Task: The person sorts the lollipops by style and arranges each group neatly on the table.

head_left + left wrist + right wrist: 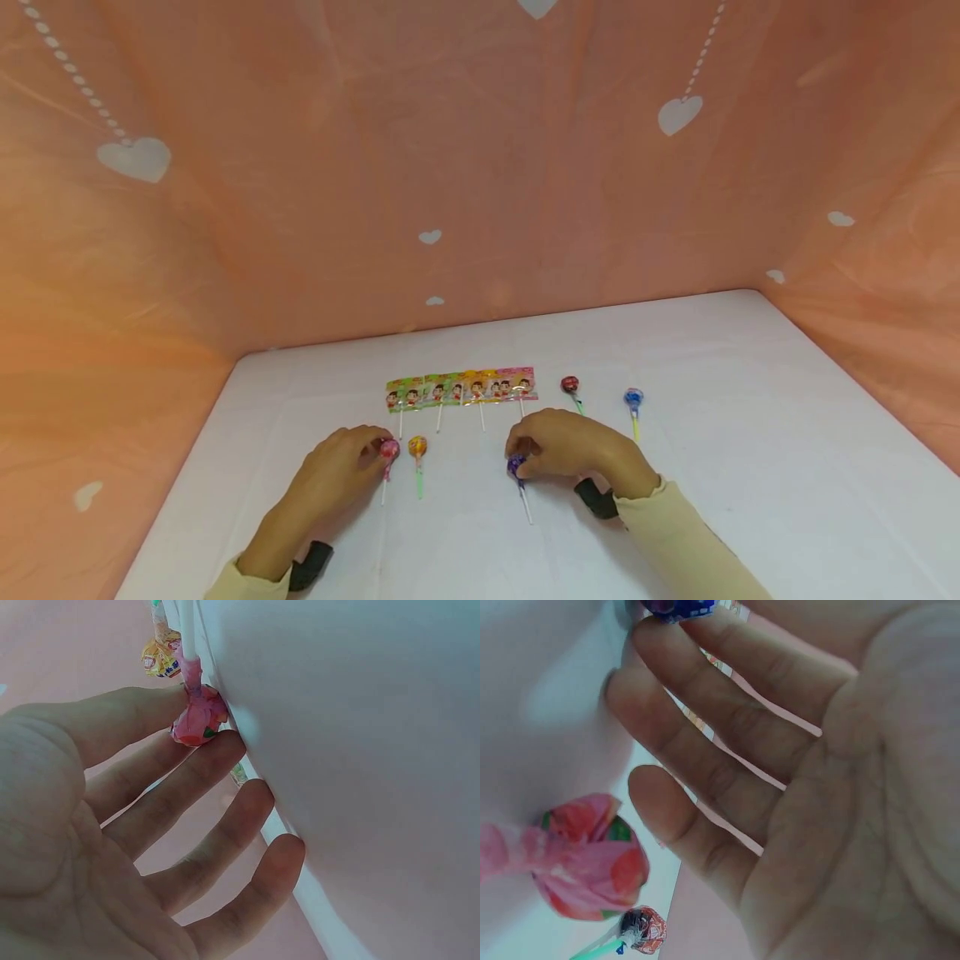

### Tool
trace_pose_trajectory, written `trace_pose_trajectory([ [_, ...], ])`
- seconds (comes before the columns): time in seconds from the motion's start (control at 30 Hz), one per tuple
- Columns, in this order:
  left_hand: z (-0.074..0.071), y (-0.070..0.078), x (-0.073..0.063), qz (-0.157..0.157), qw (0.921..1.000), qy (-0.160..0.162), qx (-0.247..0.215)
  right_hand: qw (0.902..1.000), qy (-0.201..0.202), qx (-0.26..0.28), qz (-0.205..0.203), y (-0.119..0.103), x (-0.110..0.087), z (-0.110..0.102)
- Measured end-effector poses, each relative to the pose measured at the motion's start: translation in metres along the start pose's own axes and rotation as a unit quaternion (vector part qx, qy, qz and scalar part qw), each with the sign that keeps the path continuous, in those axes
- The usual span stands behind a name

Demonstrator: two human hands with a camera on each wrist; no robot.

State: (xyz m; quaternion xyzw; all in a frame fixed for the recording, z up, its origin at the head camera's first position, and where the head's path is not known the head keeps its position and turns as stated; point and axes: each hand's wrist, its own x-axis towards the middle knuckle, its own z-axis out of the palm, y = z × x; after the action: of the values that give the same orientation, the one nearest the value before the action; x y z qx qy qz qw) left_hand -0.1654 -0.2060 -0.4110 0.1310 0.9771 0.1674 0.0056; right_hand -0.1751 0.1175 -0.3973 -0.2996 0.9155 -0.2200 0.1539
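Observation:
My left hand [337, 468] pinches the head of a pink-wrapped lollipop [389, 450] between thumb and fingers, its white stick pointing toward me. In the left wrist view the pink wrapper [199, 718] sits at the fingertips, the other fingers spread. To its right lies an orange-yellow lollipop [417, 447] with a green stick. My right hand [566, 446] holds a purple-blue lollipop [516, 465] by its wrapped head, white stick toward me. Only the wrapper's edge [679, 609] shows in the right wrist view. Another pink lollipop [592, 855] lies beside the right little finger, mostly hidden in the head view.
A row of flat lollipops in green, yellow and pink packets [461, 389] lies farther back on the white table [315, 383]. A dark red lollipop [570, 384] and a blue one [633, 397] lie behind the right hand. Orange cloth [495, 167] surrounds the table's back and sides.

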Motion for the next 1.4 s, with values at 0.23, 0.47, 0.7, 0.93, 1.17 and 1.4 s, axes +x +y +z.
trace_pose_trajectory([
  [0.23,0.0,0.0,0.0,0.012,0.9999,0.003,-0.006,1.0,0.008,-0.001,-0.005,0.0,0.001,0.0],
  [0.47,0.002,0.001,0.003,0.016,0.9998,0.012,-0.007,0.9997,0.022,-0.001,-0.009,0.003,0.002,0.0],
  [0.7,0.001,0.002,0.002,0.014,0.9998,0.01,-0.008,0.9992,0.036,0.009,-0.013,0.005,-0.001,-0.007],
  [0.93,-0.001,0.004,0.002,0.015,0.9997,0.013,-0.013,0.9984,0.052,0.012,-0.017,0.003,-0.003,-0.016],
  [1.17,-0.001,0.003,0.004,0.023,0.9994,0.026,-0.005,0.9981,0.058,0.013,-0.014,-0.001,-0.002,-0.016],
  [1.4,0.0,0.0,-0.003,0.018,0.9995,0.026,0.005,0.9973,0.062,0.024,-0.031,-0.016,0.005,-0.009],
])
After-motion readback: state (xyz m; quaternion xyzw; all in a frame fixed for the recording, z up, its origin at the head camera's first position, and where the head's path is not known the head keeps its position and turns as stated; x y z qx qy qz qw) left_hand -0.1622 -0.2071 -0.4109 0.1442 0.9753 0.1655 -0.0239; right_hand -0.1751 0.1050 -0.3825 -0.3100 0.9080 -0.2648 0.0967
